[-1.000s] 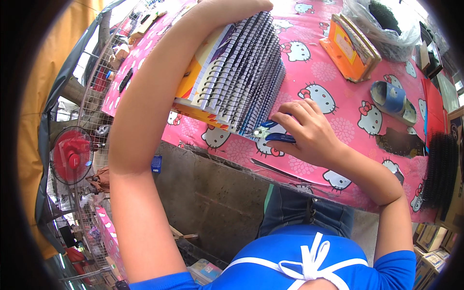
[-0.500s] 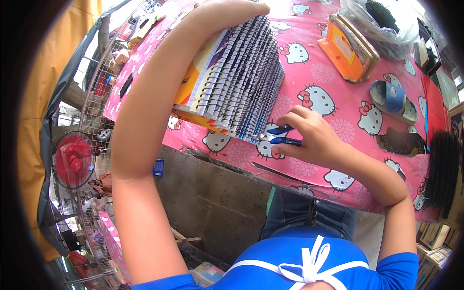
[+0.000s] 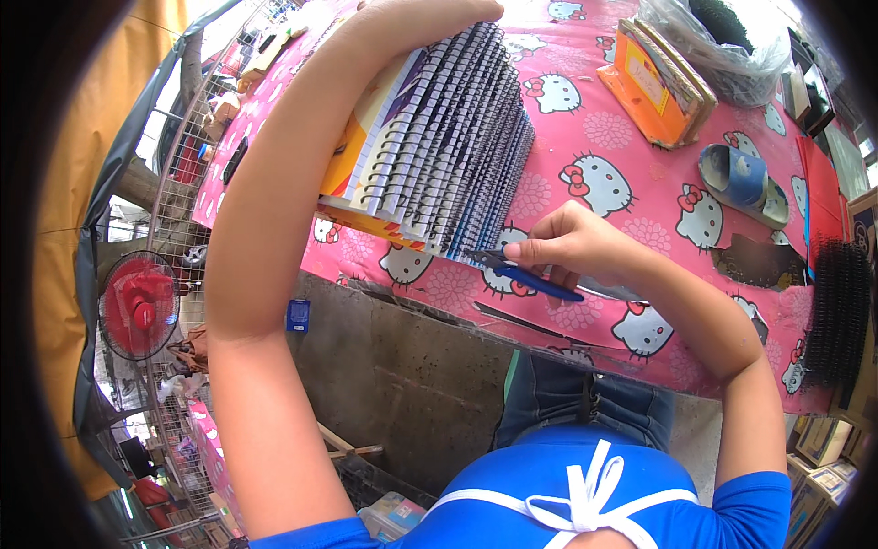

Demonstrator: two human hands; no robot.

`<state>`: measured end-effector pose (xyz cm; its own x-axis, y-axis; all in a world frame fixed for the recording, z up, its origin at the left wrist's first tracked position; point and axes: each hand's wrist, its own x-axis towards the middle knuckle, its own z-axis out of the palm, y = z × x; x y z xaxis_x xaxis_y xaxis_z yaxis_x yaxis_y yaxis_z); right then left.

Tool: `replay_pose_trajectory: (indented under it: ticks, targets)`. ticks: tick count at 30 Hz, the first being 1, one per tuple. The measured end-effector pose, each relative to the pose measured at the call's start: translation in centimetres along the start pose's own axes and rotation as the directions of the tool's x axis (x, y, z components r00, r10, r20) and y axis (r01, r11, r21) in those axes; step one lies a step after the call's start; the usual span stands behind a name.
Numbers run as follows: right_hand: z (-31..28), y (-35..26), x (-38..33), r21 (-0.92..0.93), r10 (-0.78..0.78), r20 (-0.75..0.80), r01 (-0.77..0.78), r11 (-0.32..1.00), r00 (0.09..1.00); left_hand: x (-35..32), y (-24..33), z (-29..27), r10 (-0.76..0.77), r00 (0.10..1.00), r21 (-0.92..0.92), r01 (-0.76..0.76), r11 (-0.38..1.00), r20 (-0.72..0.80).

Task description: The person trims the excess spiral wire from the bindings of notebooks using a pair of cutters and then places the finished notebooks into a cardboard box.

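Note:
A tall stack of spiral notebooks (image 3: pixel 439 137) lies on the pink table with its wire coils facing right. My left forearm curves around the stack's left side. At its far end my left hand (image 3: pixel 448 13) bends over the top and holds it, most of its fingers out of sight at the picture's upper edge. In my right hand (image 3: pixel 572 249) are blue-handled pliers (image 3: pixel 535 279), gripped between thumb and fingers. Their dark jaws touch the near end of a coil low in the stack.
A printed pink cover (image 3: pixel 631 238) lies over the table, torn along its near edge. To the right are an orange box-like item (image 3: pixel 654 91), a blue slipper (image 3: pixel 741 183), a plastic bag (image 3: pixel 732 78) and a bundle of black coils (image 3: pixel 837 316). A red fan (image 3: pixel 139 302) stands left.
My right hand has turned over the pliers, so the handles now slant down to the right. Their jaws stay by the coil's near end. My left arm has barely shifted.

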<state>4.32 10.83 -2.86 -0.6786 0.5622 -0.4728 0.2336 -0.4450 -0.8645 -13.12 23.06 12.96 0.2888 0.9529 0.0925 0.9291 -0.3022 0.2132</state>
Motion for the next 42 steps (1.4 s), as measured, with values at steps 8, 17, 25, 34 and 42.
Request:
replay_pose_trajectory:
  ticks: [8,17,25,34,42]
  targets:
    - [0.2,3.4,-0.4,-0.872,-0.868,-0.001,0.425,0.245,0.497,-0.6,0.3,-0.5,0.078,0.997,0.036,-0.078,0.996,0.005]
    - [-0.1,1.3,1.0,-0.275,-0.267,-0.096,0.232,0.933,0.959,-0.1,0.1,-0.2,-0.017,1.0,0.042,0.017,0.999,0.008]
    - [0.2,3.5,0.0,-0.906,-0.817,0.035,0.364,0.218,0.575,-0.3,0.4,-0.7,-0.005,0.999,0.019,0.004,1.0,0.041]
    - [-0.8,-0.5,0.7,-0.374,-0.05,-0.052,0.027,0.927,0.997,0.1,-0.2,0.0,0.013,1.0,0.036,-0.013,0.999,-0.001]
    - [0.1,3.5,-0.3,-0.909,-0.814,0.049,0.363,0.203,0.578,0.5,-0.4,0.0,0.051,0.999,0.06,-0.052,0.997,0.014]
